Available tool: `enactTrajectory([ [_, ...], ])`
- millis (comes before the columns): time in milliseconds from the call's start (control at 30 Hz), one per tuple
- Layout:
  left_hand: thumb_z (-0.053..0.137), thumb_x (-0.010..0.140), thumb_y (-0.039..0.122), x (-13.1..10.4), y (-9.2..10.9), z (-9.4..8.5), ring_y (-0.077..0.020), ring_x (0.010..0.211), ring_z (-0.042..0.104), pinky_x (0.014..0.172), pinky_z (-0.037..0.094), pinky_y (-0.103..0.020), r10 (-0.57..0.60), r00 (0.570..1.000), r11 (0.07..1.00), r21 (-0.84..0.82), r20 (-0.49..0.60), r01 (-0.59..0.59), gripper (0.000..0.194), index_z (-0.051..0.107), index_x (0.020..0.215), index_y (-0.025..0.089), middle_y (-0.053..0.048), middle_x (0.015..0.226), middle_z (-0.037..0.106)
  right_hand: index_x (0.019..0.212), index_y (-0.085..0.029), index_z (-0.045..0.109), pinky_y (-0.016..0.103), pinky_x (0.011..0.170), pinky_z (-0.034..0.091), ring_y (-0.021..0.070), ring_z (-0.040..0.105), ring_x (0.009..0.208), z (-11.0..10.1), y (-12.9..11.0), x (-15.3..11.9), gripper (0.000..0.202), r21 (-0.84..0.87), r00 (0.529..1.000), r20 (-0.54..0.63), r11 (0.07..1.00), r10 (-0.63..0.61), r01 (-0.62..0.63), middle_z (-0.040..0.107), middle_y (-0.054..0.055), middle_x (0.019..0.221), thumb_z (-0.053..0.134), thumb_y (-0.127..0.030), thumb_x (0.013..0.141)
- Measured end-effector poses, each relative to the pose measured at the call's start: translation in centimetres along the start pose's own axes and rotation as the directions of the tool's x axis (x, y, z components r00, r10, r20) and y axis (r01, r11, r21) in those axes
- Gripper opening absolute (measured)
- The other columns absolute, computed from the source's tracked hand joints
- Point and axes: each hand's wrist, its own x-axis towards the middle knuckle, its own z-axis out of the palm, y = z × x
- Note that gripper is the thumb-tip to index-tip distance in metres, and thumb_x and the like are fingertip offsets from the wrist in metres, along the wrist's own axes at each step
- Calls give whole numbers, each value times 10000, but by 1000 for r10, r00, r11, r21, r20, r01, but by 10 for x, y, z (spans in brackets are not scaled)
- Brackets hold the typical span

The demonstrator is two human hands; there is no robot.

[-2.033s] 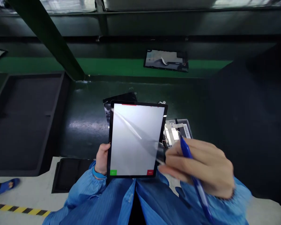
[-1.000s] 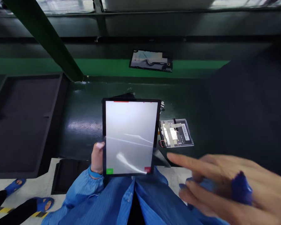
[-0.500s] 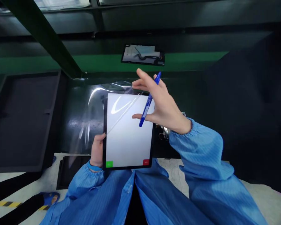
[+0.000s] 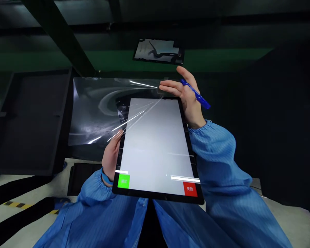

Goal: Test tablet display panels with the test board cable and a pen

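Note:
A tablet (image 4: 156,148) with a lit white screen is tilted in front of me, a green box at its lower left and a red one at its lower right. My left hand (image 4: 112,153) grips its left edge. At its top right corner is my right hand (image 4: 189,93), a blue marker pen (image 4: 196,93) tucked between the fingers. Those fingertips meet the corner of a clear plastic film (image 4: 95,106), which stretches off the tablet to the left. Whether they pinch the film or the tablet's edge, I cannot tell.
A black tray (image 4: 28,120) stands on the left. A dark panel with a picture on it (image 4: 158,51) lies at the back against a green strip. Below left is another dark flat object (image 4: 82,177). A person's dark-clad legs (image 4: 23,210) show at the lower left.
My right hand has moved right and turned, and the pen now slants down to the right. The tablet's lower edge has tipped closer to me. More film spreads out on the left.

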Motion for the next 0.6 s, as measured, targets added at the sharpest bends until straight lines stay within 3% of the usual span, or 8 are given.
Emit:
enactTrajectory([
  [100, 514, 867, -83, -4, 2, 6, -115, 949, 716, 785, 543, -108, 15, 1000, 999, 49, -14, -15, 484, 679, 1209, 218, 101, 852, 747, 1447, -220, 279, 489, 1092, 470, 244, 650, 1201, 1, 3, -2, 614, -68, 997, -16, 995, 74, -75, 659, 93, 1275, 301, -636, 997],
  [200, 552, 947, 121, -10, 6, 14, -233, 1070, 692, 875, 589, -277, -146, 979, 989, 56, 144, 140, 293, 695, 1194, 185, 24, 984, 755, 1434, -186, 290, 425, 1069, 492, 214, 662, 1181, 1, 6, -3, 532, -39, 999, -9, 998, 48, -48, 669, 104, 1261, 282, -539, 1036],
  [267, 487, 989, 200, -14, 8, 20, -278, 1101, 677, 901, 589, -358, -237, 954, 971, 44, 181, 233, 309, 682, 1225, 164, -22, 1043, 749, 1426, -166, 299, 375, 1062, 493, 194, 658, 1185, 1, 8, -4, 528, 7, 1000, 10, 1000, 15, -15, 669, 115, 1262, 291, -526, 1040],
  [500, 474, 1006, 221, -22, 11, 26, -268, 1083, 680, 909, 568, -338, -277, 941, 960, 15, 195, 280, 332, 630, 1283, 124, -45, 1084, 739, 1446, -119, 239, 294, 1074, 457, 142, 643, 1195, 0, 2, -6, 423, 58, 990, 25, 988, 139, -140, 649, 120, 1289, 184, -295, 1065],
  [600, 472, 1006, 211, -21, 10, 24, -260, 1075, 685, 907, 574, -342, -263, 946, 965, 30, 188, 262, 325, 630, 1284, 152, -19, 1065, 740, 1436, -108, 266, 315, 1096, 443, 155, 644, 1194, 1, 1, -6, 425, 131, 988, 38, 979, 150, -154, 648, 128, 1283, 205, -299, 1061],
])
